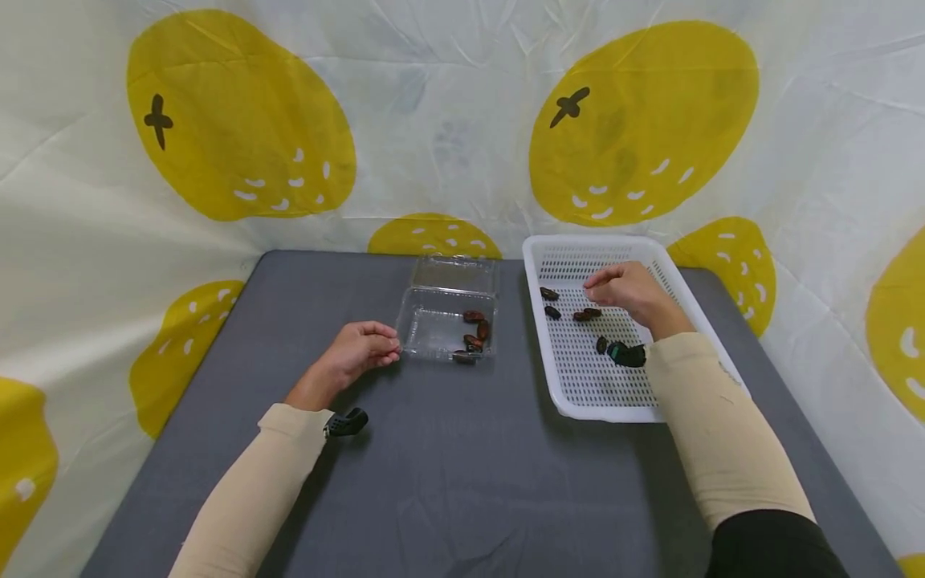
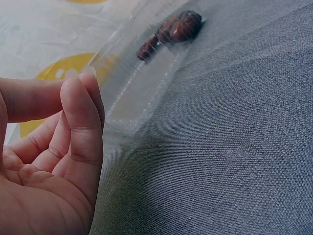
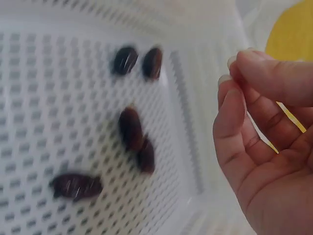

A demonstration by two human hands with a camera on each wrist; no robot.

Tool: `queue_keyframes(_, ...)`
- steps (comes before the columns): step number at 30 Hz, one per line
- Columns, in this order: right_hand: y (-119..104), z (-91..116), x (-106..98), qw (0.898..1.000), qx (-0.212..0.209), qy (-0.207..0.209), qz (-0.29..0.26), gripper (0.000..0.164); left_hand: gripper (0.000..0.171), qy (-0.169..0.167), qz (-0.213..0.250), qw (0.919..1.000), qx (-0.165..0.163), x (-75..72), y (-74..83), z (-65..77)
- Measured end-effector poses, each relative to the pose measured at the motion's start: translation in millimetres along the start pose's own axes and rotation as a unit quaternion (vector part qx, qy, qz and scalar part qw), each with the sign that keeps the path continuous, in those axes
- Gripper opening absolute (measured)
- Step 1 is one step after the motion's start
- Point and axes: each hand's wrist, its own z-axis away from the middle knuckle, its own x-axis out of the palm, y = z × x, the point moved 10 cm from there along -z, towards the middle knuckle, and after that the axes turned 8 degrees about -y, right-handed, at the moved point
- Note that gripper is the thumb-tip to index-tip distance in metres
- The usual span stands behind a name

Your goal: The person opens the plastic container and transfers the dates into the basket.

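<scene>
Basket [image 1: 578,365] in high head, close right-wrist views

The left hand [image 1: 361,352] is at the near left corner of the box [image 1: 433,329], which extends rightward from its fingertips. Beyond the hand, the lid [image 1: 454,274] lies folded back behind the box. The boxed dates [image 1: 482,329] sit across from the hand — along the right side, down to the near right corner.

The right hand [image 1: 636,295] is over the basket [image 1: 614,413], to the right of the box. In the basket, two dates [image 1: 549,294] lie left of its fingertips, one behind the other; a touching pair [image 1: 587,314] lies just nearer the person, and a single date [image 1: 601,345] nearer yet. Box and basket rest on the table [image 1: 462,466]; beyond both hands hangs a sheet [image 1: 441,120].
</scene>
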Motion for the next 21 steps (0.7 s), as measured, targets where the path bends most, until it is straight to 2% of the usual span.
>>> queue_keyframes(5,-39.1,-2.0,19.8,0.997,-0.047,-0.035,-0.057,0.027,0.019,-0.003,0.002,1.0,-0.002,0.0,0.4,-0.2)
queue_keyframes(9,-69.2,-3.3,42.0,0.991,-0.079,-0.073,-0.075,0.031,0.019,0.001,0.001,1.0,0.003,-0.8,1.3,0.1)
queue_keyframes(15,-103.7,-6.0,74.7,0.988,-0.11,-0.101,-0.035,0.029,0.017,0.005,0.004,1.0,0.007,0.3,1.7,-0.3)
queue_keyframes(21,-122.8,-9.7,116.4,0.981,-0.124,-0.143,0.03,0.023,0.013,0.01,0.005,0.9999,0.002,1.2,-0.8,-1.7)
